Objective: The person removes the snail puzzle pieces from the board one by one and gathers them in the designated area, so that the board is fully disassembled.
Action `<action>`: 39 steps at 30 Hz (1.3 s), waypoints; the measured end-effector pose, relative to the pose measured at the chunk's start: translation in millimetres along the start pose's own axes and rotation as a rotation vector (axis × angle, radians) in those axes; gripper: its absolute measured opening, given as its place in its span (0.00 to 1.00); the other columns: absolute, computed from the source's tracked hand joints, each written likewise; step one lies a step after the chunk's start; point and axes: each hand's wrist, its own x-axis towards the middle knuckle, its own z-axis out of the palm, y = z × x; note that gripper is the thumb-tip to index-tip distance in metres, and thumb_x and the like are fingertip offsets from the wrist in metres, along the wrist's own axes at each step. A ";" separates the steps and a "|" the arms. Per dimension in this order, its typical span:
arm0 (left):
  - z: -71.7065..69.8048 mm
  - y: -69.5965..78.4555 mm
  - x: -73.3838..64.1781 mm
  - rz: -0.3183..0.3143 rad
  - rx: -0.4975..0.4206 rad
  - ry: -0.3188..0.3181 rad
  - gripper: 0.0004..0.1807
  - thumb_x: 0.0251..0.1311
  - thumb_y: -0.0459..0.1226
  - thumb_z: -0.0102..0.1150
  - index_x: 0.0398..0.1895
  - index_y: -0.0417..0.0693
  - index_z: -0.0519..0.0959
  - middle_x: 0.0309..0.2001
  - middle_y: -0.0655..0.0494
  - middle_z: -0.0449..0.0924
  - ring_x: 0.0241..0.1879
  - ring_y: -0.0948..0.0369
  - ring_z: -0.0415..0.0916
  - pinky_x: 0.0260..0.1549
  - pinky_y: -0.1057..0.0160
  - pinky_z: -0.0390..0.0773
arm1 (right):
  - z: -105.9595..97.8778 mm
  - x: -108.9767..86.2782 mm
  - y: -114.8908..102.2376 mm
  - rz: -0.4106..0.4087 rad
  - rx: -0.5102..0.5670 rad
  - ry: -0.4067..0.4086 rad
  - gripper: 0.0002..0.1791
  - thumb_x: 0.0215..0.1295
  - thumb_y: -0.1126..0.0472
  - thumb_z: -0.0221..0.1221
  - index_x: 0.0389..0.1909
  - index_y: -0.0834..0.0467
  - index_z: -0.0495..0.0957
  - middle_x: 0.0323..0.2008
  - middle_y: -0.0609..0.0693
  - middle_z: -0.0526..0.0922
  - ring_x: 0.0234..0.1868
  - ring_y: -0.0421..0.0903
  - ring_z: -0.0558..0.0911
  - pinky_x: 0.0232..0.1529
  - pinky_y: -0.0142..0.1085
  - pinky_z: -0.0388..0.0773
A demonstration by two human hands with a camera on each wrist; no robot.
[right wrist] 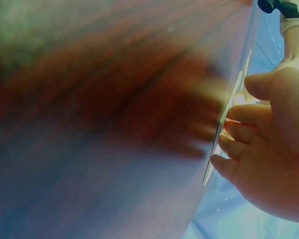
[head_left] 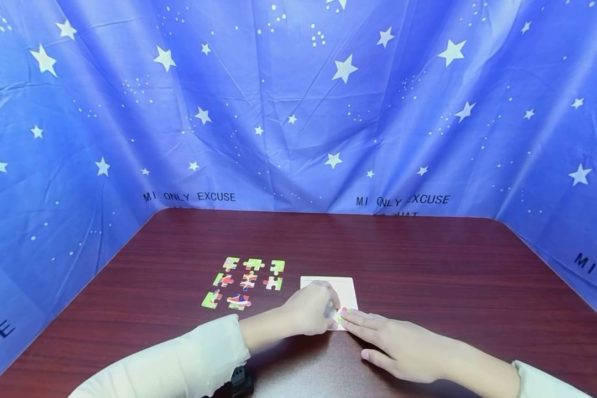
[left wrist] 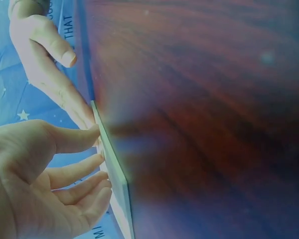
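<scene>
I have the puzzle piece (head_left: 340, 316) on the near edge of the white tray (head_left: 345, 284), just right of the loose pieces (head_left: 244, 283). My left hand (head_left: 310, 308) pinches it with curled fingers; my right hand (head_left: 403, 345) lies flat, fingertips (head_left: 349, 313) pressing. I'd seat it with even, light pressure, keeping the tray from sliding.

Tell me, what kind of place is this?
Probably a small set-up corner for recording, not a lived-in room: a blue star-printed cloth hangs all round a dark wooden table, which holds puzzle pieces and a white board.
</scene>
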 end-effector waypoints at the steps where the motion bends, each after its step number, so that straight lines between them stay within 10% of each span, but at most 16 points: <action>1: -0.3 0.9 0.6 -0.002 0.007 0.000 0.14 0.43 0.40 0.74 0.35 0.49 0.84 0.39 0.61 0.81 0.38 0.69 0.73 0.37 0.73 0.76 | 0.0 -0.7 0.1 0.002 -0.001 -0.002 0.28 0.75 0.48 0.42 0.73 0.50 0.57 0.73 0.46 0.62 0.70 0.47 0.68 0.60 0.43 0.75; 17: -5.4 0.5 6.4 -0.016 -0.095 -0.025 0.11 0.37 0.33 0.73 0.26 0.50 0.80 0.33 0.60 0.79 0.29 0.71 0.64 0.29 0.76 0.67 | -1.4 -10.4 2.0 0.036 0.000 -0.015 0.28 0.74 0.44 0.43 0.71 0.51 0.62 0.72 0.48 0.64 0.69 0.49 0.70 0.58 0.42 0.76; 30: -4.5 1.0 8.3 0.038 -0.266 -0.028 0.16 0.35 0.24 0.70 0.31 0.42 0.79 0.30 0.53 0.82 0.33 0.66 0.76 0.35 0.77 0.73 | -0.5 -10.1 2.0 0.037 -0.007 -0.011 0.29 0.74 0.44 0.43 0.71 0.51 0.62 0.72 0.48 0.64 0.68 0.48 0.70 0.58 0.42 0.76; 39: -2.5 -1.0 13.3 -0.045 -0.374 -0.060 0.23 0.33 0.22 0.72 0.39 0.38 0.78 0.27 0.55 0.77 0.28 0.70 0.69 0.31 0.78 0.71 | -1.1 -9.5 0.4 0.059 -0.011 -0.014 0.30 0.73 0.43 0.44 0.71 0.51 0.62 0.72 0.50 0.63 0.66 0.47 0.73 0.58 0.41 0.77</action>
